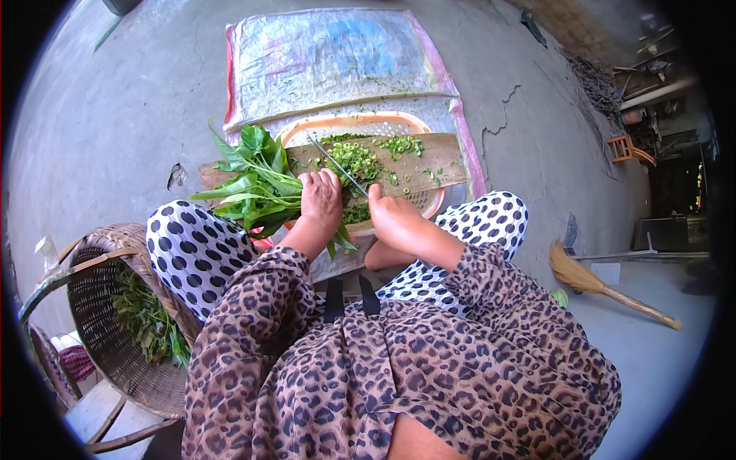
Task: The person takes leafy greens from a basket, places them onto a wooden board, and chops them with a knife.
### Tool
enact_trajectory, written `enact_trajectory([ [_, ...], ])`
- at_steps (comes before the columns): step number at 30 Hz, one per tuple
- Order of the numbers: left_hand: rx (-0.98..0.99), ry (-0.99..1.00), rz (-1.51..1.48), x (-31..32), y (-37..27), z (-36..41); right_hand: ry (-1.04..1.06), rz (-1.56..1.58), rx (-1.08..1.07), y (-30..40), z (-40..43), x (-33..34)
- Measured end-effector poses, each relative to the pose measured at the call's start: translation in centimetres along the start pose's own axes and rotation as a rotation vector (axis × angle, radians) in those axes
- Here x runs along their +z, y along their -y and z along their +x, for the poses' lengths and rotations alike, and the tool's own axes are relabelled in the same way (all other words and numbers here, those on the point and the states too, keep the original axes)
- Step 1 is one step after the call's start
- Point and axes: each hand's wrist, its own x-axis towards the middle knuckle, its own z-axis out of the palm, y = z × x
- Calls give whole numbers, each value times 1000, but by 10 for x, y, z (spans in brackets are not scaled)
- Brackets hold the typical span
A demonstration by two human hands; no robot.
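My left hand (321, 198) presses a bunch of leafy green vegetable stems (259, 178) onto a wooden board (443, 161). The leaves fan out to the left, past the board's end. In my right hand (399, 221) is a knife (339, 164), its blade seen nearly edge-on and slanting up to the left, close beside my left fingers. Chopped green pieces (357, 161) are heaped right of the blade, with some scattered along the board. Beneath the board is an orange-rimmed plastic basket (356, 119), partly hidden, with chopped greens inside.
A woven plastic sack (333, 63) lies flat under the basket. At my left knee, a wicker basket (109, 310) with a handle holds more greens (149, 316). On the concrete floor to the right lies a straw broom (609, 287). A small wooden chair (629, 150) is farther off.
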Motion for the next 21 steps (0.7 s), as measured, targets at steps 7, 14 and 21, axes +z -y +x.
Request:
enact_trajectory([
  [7, -18, 40, 15, -2, 0, 0, -81, 65, -11, 3, 65, 17],
  [14, -1, -25, -78, -9, 3, -4, -227, 166, -41, -28, 91, 30],
  [21, -34, -30, -99, -3, 2, -2, -184, 218, -29, -18, 36, -5],
])
